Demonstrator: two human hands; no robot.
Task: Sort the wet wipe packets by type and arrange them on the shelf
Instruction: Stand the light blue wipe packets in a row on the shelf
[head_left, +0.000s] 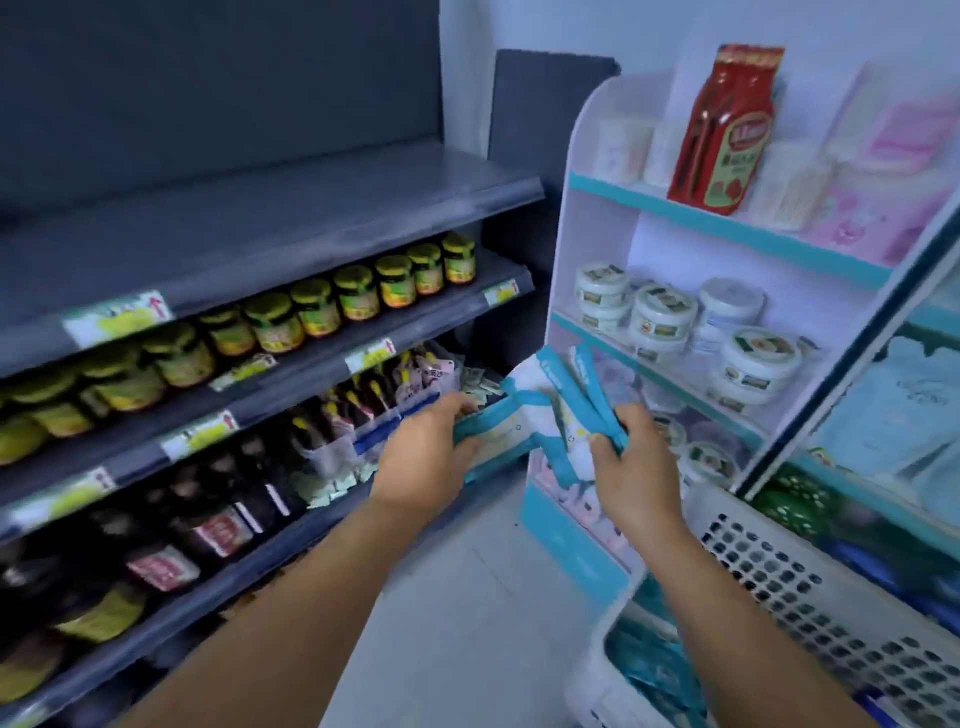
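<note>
Both of my hands hold white wet wipe packets with blue edges in front of the white and teal shelf unit (597, 270). My left hand (426, 457) grips one flat packet (498, 436) by its left end. My right hand (636, 467) grips a bundle of several packets (576, 395) that fan upward and also hang below the fingers. More teal packets (649, 670) lie in the white perforated basket (779, 571) at the lower right. Pink packets (582, 506) sit on the unit's lowest shelf.
Round white tubs (660, 312) fill the unit's middle shelves, and a red pouch (722, 130) stands on top. To the left is a grey shelf rack (311, 208) with jars (311, 312) and dark bottles (234, 493). Grey floor (457, 597) lies between them.
</note>
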